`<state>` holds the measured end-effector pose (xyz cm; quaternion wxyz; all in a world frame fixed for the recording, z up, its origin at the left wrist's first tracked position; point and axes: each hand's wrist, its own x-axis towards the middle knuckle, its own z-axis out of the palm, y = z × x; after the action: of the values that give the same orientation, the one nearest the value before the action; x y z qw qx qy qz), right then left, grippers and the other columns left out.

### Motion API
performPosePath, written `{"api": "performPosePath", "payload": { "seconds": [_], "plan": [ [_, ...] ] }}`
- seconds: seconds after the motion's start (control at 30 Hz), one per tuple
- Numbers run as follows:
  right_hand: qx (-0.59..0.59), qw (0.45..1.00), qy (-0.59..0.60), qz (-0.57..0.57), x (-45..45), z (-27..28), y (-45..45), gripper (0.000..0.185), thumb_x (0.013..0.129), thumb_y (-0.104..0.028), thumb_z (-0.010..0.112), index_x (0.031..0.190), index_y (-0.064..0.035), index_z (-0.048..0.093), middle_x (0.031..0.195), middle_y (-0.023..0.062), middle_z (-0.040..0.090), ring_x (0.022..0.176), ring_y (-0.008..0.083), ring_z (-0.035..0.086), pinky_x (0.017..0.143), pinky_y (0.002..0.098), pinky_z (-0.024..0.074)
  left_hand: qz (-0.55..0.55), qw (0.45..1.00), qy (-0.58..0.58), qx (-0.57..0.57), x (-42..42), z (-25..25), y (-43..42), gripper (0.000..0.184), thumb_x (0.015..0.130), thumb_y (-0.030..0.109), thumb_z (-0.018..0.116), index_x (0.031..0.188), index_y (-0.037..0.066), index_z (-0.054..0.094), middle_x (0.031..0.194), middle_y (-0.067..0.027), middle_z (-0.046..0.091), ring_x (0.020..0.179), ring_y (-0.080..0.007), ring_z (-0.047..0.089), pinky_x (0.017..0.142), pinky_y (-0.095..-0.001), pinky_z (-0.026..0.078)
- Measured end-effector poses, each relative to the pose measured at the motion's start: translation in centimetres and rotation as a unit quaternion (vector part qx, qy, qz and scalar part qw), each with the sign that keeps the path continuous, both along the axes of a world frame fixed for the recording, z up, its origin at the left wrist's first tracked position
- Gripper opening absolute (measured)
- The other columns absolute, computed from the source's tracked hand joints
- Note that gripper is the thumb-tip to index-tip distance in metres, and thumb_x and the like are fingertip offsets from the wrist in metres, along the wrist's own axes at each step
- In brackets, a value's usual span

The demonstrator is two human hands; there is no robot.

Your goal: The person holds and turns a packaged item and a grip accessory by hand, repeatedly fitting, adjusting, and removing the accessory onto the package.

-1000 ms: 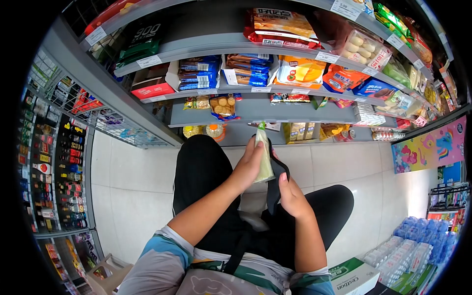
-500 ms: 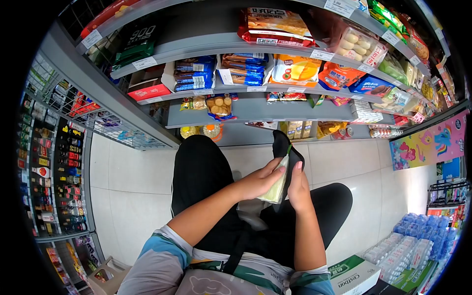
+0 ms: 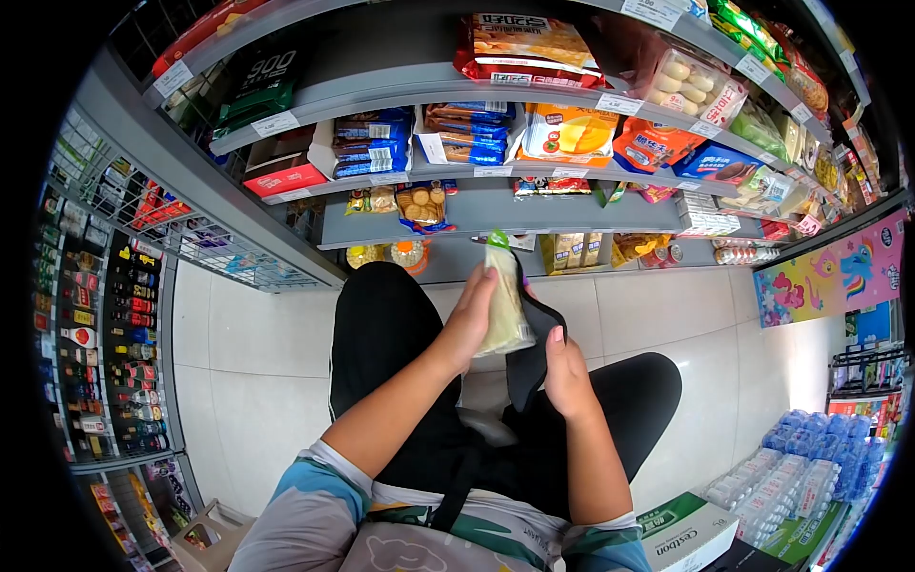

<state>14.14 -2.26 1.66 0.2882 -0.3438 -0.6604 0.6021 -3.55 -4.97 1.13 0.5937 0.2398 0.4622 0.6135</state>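
My left hand is closed round a pale yellow-green plastic packet with a bright green top, held tilted in front of my knees. In my right hand is a black flat, flexible piece, cloth-like and long with a curved edge. Its upper end lies behind the packet, and I cannot make out exactly what it is. Both things are above the floor between my legs, in front of the lowest shelves.
Grey shelves with price tags stand ahead, holding blue-wrapped snacks, an orange package and biscuits. Bottle racks are on the left. A Cestbon carton and shrink-wrapped water bottles lie at the lower right.
The packet has moved up and left with my left hand, apart from most of the black piece. My right hand has moved slightly lower, and the black piece hangs lower.
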Motion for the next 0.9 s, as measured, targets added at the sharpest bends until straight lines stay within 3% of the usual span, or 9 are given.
{"api": "performPosePath", "payload": {
  "seconds": [0.1,0.2,0.23,0.37,0.43,0.63,0.8,0.9],
  "plan": [
    [0.006,1.0,-0.001,0.027,0.2,-0.1,0.2,0.057,0.11,-0.037,0.032,0.145,0.0055,0.046,0.146,0.0194,0.052,0.14,0.0307,0.044,0.117,0.0364,0.0282,0.072,0.992,-0.103,0.007,-0.6,-0.6,0.3,0.044,0.107,0.044,0.039,0.133,0.01,0.049,0.119,-0.007,0.061,0.107,-0.0185,0.062,0.093,-0.0337,0.05],
    [0.031,0.998,0.019,0.049,0.3,-0.1,0.2,0.058,0.11,-0.038,0.032,0.144,0.0068,0.047,0.148,0.0206,0.051,0.143,0.0322,0.042,0.119,0.0383,0.0268,0.13,0.984,-0.112,-0.039,-1.1,-2.1,0.4,0.043,0.107,0.044,0.039,0.131,0.011,0.051,0.116,-0.0065,0.062,0.107,-0.018,0.062,0.093,-0.0331,0.049],
    [0.041,0.997,0.018,0.059,0.3,0.4,0.1,0.059,0.109,-0.039,0.033,0.143,0.0073,0.048,0.149,0.0213,0.05,0.144,0.0331,0.041,0.119,0.039,0.026,0.133,0.985,-0.099,-0.052,-1.1,-1.9,0.3,0.044,0.108,0.041,0.038,0.136,0.008,0.048,0.123,-0.0076,0.056,0.117,-0.0172,0.054,0.104,-0.0316,0.04],
    [0.072,0.994,0.021,0.081,0.0,1.0,-0.3,0.059,0.108,-0.038,0.035,0.143,0.0075,0.047,0.152,0.0229,0.047,0.147,0.0358,0.036,0.121,0.0406,0.024,0.157,0.986,-0.033,-0.051,-0.8,-1.9,0.3,0.046,0.108,0.041,0.037,0.138,0.007,0.047,0.125,-0.0079,0.056,0.119,-0.019,0.052,0.106,-0.0303,0.037],
    [0.085,0.993,0.018,0.085,-0.2,1.4,-0.4,0.059,0.108,-0.038,0.036,0.144,0.0074,0.046,0.153,0.0231,0.045,0.148,0.0365,0.035,0.121,0.0411,0.0235,0.12,0.989,0.069,-0.059,-0.7,-2.5,0.3,0.047,0.109,0.041,0.035,0.138,0.006,0.047,0.13,-0.0106,0.055,0.124,-0.0213,0.051,0.108,-0.0302,0.035],
    [0.106,0.991,-0.006,0.084,-0.5,1.6,-0.4,0.06,0.109,-0.038,0.035,0.148,0.0068,0.039,0.159,0.0231,0.036,0.149,0.0377,0.031,0.122,0.041,0.0205,-0.014,0.987,0.16,-0.022,0.9,-1.0,-0.1,0.052,0.11,0.038,0.034,0.149,0.004,0.037,0.141,-0.0161,0.051,0.132,-0.0239,0.048,0.113,-0.0323,0.033],
    [0.101,0.994,-0.042,0.032,-0.5,1.2,-0.1,0.061,0.11,-0.037,0.031,0.15,0.008,0.034,0.16,0.0255,0.032,0.15,0.0376,0.029,0.123,0.0397,0.02,-0.089,0.978,0.188,0.006,1.9,-1.4,-0.6,0.055,0.111,0.037,0.033,0.154,0.004,0.03,0.143,-0.0192,0.05,0.138,-0.0269,0.046,0.115,-0.0348,0.033],
    [0.099,0.994,-0.037,-0.026,-0.5,0.7,0.3,0.063,0.11,-0.038,0.028,0.15,0.0112,0.032,0.157,0.0284,0.034,0.15,0.0384,0.029,0.122,0.0395,0.0207,-0.166,0.969,0.183,-0.004,2.3,-1.1,-0.9,0.053,0.112,0.035,0.035,0.154,0.005,0.031,0.144,-0.014,0.05,0.136,-0.0215,0.045,0.115,-0.0332,0.033]
  ]
}}
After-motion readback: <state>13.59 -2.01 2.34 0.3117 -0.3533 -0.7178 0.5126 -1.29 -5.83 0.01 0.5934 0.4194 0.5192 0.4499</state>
